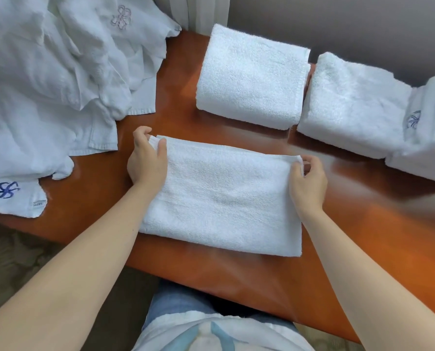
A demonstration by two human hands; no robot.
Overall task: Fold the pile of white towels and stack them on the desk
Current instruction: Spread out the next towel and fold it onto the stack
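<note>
Unfolded towel pile: cut by left and top edges, full extent unseen. Label on its near corner: print too small to read. Rightmost folded towel: cut by right edge; blue emblem partly lost in crease. Worktop: right part smeared. Left hand: fingertips hidden under corner of middle towel. Forearms run off bottom edge.

A white terry towel folded into a rectangle lies flat in the middle of the glossy reddish-brown wooden desk, its far corners pinched by the left hand and right hand. At ten o'clock sprawls a crumpled pile of white towels with blue embroidered emblems. A thick folded towel sits at twelve o'clock, a second folded towel just beside it at two, and at three, blurred, perhaps a third folded towel.
</note>
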